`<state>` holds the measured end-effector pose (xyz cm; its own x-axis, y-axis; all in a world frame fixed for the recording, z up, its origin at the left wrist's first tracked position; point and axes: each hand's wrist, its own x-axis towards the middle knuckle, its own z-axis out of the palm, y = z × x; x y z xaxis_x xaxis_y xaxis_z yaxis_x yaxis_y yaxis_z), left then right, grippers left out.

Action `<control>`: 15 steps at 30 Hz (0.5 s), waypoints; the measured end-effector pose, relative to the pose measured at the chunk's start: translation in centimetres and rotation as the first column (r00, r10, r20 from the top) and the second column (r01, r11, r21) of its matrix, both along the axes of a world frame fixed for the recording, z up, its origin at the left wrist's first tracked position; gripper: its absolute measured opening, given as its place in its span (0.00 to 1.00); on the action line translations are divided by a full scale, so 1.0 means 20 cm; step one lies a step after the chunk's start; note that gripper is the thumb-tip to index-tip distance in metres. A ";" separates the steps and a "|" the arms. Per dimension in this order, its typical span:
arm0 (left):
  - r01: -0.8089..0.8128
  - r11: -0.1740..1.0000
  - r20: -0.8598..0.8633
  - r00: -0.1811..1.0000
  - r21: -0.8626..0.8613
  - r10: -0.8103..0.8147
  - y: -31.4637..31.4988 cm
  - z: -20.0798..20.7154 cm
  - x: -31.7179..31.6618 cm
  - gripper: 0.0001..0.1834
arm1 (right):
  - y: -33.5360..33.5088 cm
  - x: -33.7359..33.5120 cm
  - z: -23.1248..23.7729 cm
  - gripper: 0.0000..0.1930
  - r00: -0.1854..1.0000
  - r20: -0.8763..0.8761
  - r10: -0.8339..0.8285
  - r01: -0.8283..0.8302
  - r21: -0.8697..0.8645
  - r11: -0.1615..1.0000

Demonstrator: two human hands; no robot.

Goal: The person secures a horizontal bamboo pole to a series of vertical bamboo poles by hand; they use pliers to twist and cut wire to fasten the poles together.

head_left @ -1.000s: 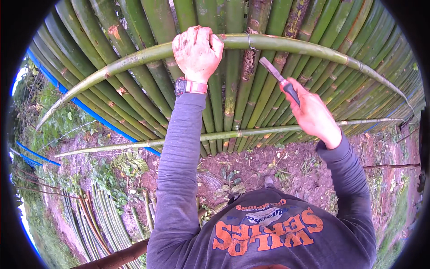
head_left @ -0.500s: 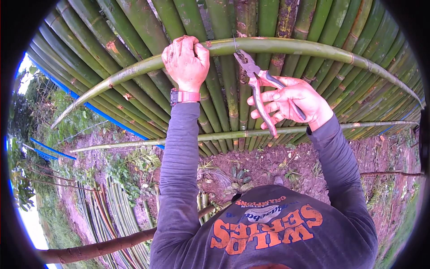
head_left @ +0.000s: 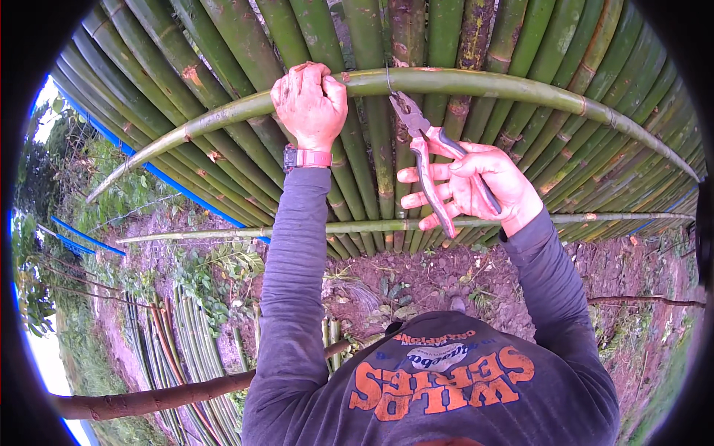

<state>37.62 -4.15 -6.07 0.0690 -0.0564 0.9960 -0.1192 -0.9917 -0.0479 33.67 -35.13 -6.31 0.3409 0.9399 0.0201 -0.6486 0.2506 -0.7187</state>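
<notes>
My left hand (head_left: pixel 309 108) is closed over a long green bamboo pole (head_left: pixel 461 82) that lies crosswise over a row of bamboo poles. In my right hand (head_left: pixel 487 182) rests a pair of pliers (head_left: pixel 411 119), one handle against the palm and thumb, the fingers spread near the other handle. The handles are apart. The jaws point up and left, close to a thin wire (head_left: pixel 387 74) that runs across the crosswise pole. Whether the jaws pinch the wire's end, I cannot tell.
Several green bamboo poles (head_left: pixel 446 44) lie side by side beneath. A second crosswise pole (head_left: pixel 349 227) runs nearer to me. Blue piping (head_left: pixel 163 177) edges the left side. A brown branch (head_left: pixel 149 401) crosses the lower left, above more cut poles (head_left: pixel 201 334). Soil and weeds lie below.
The pliers and my right hand have shifted slightly left and toward me, and the fingers are spread more. My left hand keeps its hold on the pole.
</notes>
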 end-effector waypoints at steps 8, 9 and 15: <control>-0.006 1.000 -0.024 1.000 -0.008 0.006 -0.01 0.00 -0.01 0.05 | 0.01 0.08 -0.04 0.24 0.998 -0.013 0.054 -0.054 0.038 0.998; -0.014 1.000 0.004 1.000 0.005 0.014 -0.01 0.00 0.00 0.05 | 0.02 0.05 -0.02 0.23 1.000 -0.023 -0.003 0.003 -0.014 1.000; -0.057 0.993 0.097 0.994 0.108 0.047 0.05 0.02 0.03 0.06 | 0.09 -0.03 -0.07 0.20 0.975 -0.209 0.078 -0.053 0.122 0.991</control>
<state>38.29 -3.20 -5.74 -0.0190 -0.1652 0.9861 -0.0575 -0.9844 -0.1660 33.04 -33.24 -7.71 0.2866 0.9559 0.0634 -0.8014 0.2755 -0.5309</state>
